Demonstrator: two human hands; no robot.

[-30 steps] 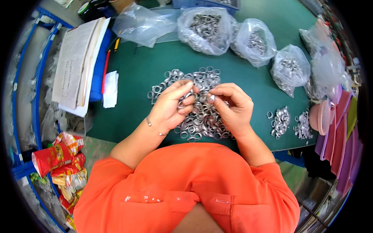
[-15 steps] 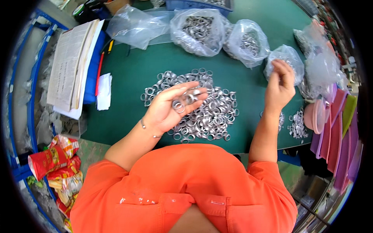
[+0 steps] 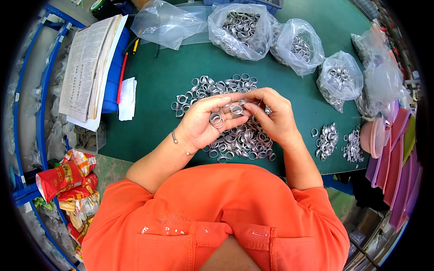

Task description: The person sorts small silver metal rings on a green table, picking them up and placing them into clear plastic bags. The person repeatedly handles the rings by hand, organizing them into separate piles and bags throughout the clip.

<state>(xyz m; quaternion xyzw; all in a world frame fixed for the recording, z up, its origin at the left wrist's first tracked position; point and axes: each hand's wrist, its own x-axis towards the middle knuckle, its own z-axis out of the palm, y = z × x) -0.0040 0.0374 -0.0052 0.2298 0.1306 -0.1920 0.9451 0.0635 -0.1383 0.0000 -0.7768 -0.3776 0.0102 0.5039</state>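
Observation:
My left hand [image 3: 199, 121] is turned palm up over the table, cupping several silver metal rings; one ring [image 3: 217, 120] lies on the palm and another [image 3: 236, 109] rests on the fingers. My right hand [image 3: 276, 116] meets its fingertips, thumb and fingers closed on a ring there; that ring is partly hidden. Beneath both hands spreads a loose pile of the same rings [image 3: 244, 143], partly covered by them.
Open clear bags of rings stand along the back: a large bag [image 3: 219, 40], a middle bag [image 3: 282, 52] and a smaller bag [image 3: 332, 90]. Two small heaps [image 3: 326, 141] [image 3: 353, 144] lie at right, beside a pink container [image 3: 371, 137]. Papers [image 3: 88, 67] sit at left.
My right hand has come from beside the smaller bag at right to my left hand's fingertips. The left hand stays palm up with rings; the whole view has shifted slightly.

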